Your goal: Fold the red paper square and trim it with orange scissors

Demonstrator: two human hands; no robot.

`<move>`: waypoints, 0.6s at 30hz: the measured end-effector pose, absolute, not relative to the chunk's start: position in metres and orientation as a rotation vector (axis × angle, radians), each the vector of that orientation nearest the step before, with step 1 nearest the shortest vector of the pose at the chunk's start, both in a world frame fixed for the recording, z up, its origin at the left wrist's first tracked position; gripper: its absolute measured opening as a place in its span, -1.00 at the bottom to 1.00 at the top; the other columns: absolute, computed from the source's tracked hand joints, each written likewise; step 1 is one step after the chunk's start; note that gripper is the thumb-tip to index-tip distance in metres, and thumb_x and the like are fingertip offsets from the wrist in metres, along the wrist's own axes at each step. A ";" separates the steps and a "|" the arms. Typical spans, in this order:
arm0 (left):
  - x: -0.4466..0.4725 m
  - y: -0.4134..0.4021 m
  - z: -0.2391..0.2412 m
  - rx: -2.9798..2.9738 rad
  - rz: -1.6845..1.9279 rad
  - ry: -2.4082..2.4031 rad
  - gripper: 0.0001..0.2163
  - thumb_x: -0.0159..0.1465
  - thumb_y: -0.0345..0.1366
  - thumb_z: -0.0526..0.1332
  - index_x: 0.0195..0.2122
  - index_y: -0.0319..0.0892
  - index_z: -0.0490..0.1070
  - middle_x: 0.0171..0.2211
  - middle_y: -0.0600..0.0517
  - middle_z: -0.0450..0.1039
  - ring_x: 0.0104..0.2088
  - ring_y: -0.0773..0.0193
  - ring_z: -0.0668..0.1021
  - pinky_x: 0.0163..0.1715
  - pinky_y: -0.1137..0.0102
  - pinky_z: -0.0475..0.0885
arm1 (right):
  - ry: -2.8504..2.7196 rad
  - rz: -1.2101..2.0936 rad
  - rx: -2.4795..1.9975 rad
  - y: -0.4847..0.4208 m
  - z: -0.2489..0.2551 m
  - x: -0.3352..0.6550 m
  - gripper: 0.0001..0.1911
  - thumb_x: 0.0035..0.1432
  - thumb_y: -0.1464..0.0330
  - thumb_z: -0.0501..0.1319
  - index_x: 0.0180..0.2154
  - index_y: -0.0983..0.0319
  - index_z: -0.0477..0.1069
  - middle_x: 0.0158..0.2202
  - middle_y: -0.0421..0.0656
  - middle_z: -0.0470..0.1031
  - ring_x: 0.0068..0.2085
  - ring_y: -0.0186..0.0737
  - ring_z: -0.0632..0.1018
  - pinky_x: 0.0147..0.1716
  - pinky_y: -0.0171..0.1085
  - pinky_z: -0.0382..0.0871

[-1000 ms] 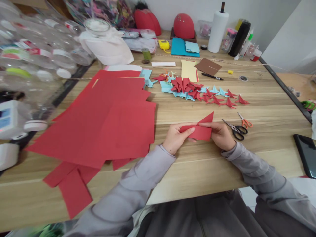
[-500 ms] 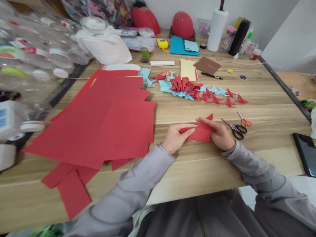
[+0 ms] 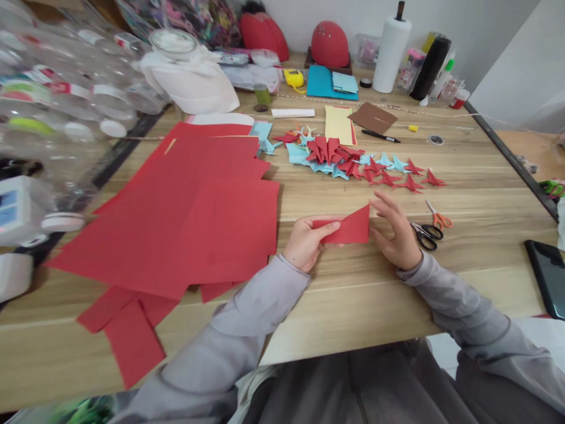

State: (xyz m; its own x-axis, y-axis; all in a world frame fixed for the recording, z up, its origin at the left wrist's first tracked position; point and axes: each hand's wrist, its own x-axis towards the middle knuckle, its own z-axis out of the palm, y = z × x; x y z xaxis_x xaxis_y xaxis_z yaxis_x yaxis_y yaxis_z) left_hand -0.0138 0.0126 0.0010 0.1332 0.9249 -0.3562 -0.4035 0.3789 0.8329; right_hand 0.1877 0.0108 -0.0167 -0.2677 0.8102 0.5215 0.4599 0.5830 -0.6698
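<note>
A folded red paper triangle is pinched at its left end by my left hand, just above the wooden table. My right hand is beside the triangle's right edge with its fingers spread, close to the paper but not gripping it. Both arms wear grey sleeves. A spread of large red paper sheets lies to the left of my hands.
Folded red and blue paper shapes lie in a row behind my hands. Two pairs of scissors sit right of my right hand, a black phone at the right edge. Plastic bottles crowd the left; a paper towel roll stands at the back.
The raised flap has been folded down, leaving a flat triangle. My right hand let go and opened its fingers; my left hand shifted the paper slightly left.
</note>
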 end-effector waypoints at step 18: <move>-0.017 0.006 -0.001 1.339 1.185 0.978 -0.84 -0.02 -0.27 0.42 -0.38 -0.13 0.61 -0.33 -0.03 0.62 -0.30 0.19 0.62 -0.20 0.32 0.52 | -1.828 0.860 -1.204 -0.012 -0.005 0.169 -0.60 0.17 0.16 0.17 -0.57 0.29 0.44 -0.68 -0.27 0.22 -0.62 -0.43 0.21 -0.64 -0.38 0.08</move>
State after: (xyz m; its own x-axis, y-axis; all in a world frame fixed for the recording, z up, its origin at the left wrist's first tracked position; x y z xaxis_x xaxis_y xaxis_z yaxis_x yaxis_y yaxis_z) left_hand -0.0169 0.0060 -0.0013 0.1756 0.9764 0.1255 -0.0620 -0.1163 0.9913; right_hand 0.1687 -0.0125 -0.0046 -0.2571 0.9379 0.2327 0.4183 0.3251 -0.8481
